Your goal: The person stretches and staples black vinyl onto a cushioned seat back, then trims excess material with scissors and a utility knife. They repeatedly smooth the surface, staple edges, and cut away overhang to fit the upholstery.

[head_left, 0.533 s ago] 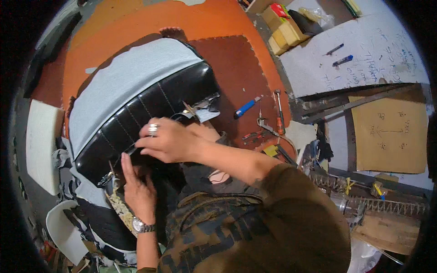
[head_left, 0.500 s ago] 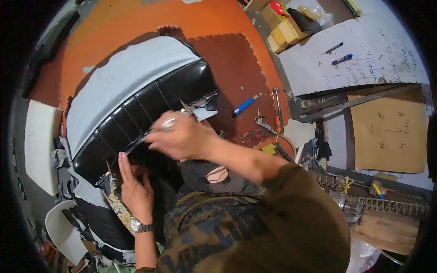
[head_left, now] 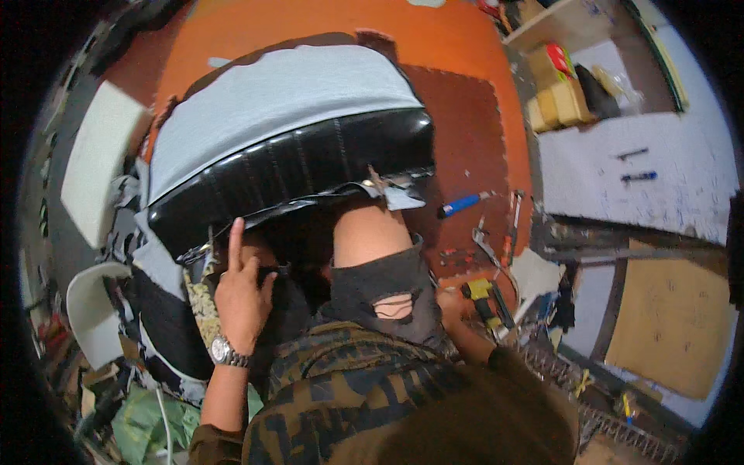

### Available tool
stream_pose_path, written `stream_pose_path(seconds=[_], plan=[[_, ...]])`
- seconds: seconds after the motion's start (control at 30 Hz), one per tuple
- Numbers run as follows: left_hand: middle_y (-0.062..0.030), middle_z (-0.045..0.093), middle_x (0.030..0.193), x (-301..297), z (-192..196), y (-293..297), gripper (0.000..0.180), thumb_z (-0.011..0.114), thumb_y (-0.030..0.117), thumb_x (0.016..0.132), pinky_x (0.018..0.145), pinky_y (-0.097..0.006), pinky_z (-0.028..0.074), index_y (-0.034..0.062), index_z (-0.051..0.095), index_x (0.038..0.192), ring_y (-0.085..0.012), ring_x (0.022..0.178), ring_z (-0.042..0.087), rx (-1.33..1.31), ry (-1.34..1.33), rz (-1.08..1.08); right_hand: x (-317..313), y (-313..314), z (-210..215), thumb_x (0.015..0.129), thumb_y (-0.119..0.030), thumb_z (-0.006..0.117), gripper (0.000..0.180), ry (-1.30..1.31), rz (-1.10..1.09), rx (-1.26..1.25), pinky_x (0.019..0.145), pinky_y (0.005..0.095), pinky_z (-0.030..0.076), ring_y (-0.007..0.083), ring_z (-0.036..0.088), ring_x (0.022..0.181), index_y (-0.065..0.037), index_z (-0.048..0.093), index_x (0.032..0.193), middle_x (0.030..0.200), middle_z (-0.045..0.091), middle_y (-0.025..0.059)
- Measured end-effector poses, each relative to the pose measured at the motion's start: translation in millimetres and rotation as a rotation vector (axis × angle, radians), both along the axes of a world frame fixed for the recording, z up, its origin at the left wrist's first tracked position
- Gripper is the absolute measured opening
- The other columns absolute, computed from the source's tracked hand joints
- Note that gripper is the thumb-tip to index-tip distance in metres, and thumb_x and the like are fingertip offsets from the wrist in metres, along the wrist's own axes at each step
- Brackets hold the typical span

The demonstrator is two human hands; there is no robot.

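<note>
Orange matting (head_left: 294, 19) spreads at twelve o'clock. The cushion (head_left: 387, 139), at eleven, has its black side on; its near edge looks unfastened. The left hand (head_left: 243, 302), fingers apart, touches that edge; the right hand's (head_left: 451, 308) grip, beside the yellow tool (head_left: 479, 290) at four, I can't tell.

Right grip (head_left: 451, 311) is too murky to read, tbh
Can't tell if it's touching the yellow-black tool (head_left: 482, 298); scribbles (head_left: 690, 184) on the white panel (head_left: 577, 167) are blurry too.
</note>
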State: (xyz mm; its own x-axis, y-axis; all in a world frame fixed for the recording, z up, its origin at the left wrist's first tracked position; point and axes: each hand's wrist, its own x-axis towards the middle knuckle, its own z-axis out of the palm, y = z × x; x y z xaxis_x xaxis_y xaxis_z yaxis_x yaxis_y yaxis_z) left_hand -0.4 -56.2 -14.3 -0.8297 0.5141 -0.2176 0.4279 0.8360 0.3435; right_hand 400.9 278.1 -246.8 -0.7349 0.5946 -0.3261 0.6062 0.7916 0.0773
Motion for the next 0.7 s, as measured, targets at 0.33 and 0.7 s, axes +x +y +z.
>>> stream_pose_path(seconds=[0.33,0.7], plan=[[-0.0057,0.021,0.182,4.9,-0.6,-0.3,0.033,0.089,0.017,0.083,0.077,-0.048,0.060,-0.0007,0.072,0.105,-0.0364,0.082,0.073,-0.048,0.035,-0.015,63.6,91.1,21.9,0.088,-0.045,0.084,0.074,-0.355,-0.404,-0.036,0.090,0.0575,0.059,0.0460,0.072,0.109,0.002,0.063,0.141,0.116,0.074,0.0248],[-0.0005,0.020,0.181,9.3,-13.7,-9.1,0.033,0.087,0.016,0.084,0.071,-0.046,0.063,0.0005,0.071,0.108,-0.0351,0.083,0.072,0.048,0.078,0.009,-140.3,90.7,253.9,0.101,-0.023,0.077,0.043,0.088,-0.378,-0.657,0.080,0.0371,0.058,0.0180,0.069,0.086,-0.002,0.065,0.136,0.104,0.073,0.0083]])
